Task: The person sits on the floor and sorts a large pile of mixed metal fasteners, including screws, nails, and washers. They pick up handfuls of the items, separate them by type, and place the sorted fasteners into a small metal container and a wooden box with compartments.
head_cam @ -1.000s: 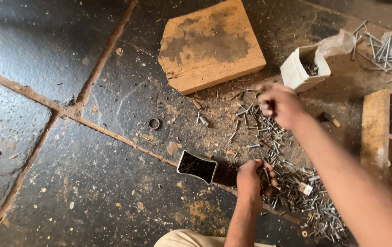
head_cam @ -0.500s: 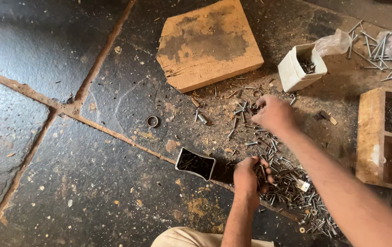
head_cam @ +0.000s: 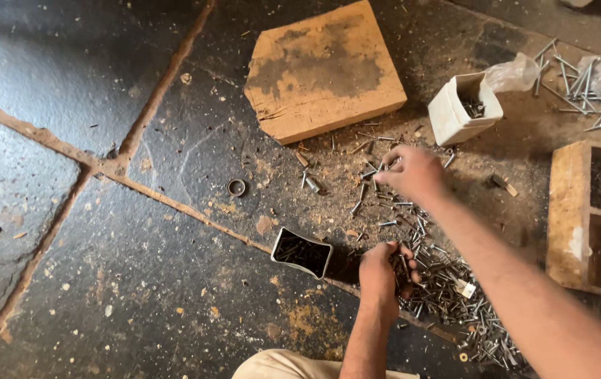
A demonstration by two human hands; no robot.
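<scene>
A heap of loose metal nails (head_cam: 448,281) lies scattered on the dark stone floor (head_cam: 104,281). My left hand (head_cam: 383,268) is closed around a bunch of nails at the heap's near left edge, right beside a small dark open box (head_cam: 302,252) filled with nails. My right hand (head_cam: 413,170) reaches over the far end of the scatter, its fingertips pinched on a few nails (head_cam: 379,168) above the floor.
A worn wooden block (head_cam: 323,70) lies at the back. A white carton (head_cam: 463,109) with nails stands right of it, next to plastic bags with long nails (head_cam: 581,81). A wooden compartment tray (head_cam: 592,217) sits at the right. A small metal ring (head_cam: 236,187) lies left.
My right hand has moved down and left toward the scattered nails and pinched some. My left hand has stayed by the dark box, still gripping nails.
</scene>
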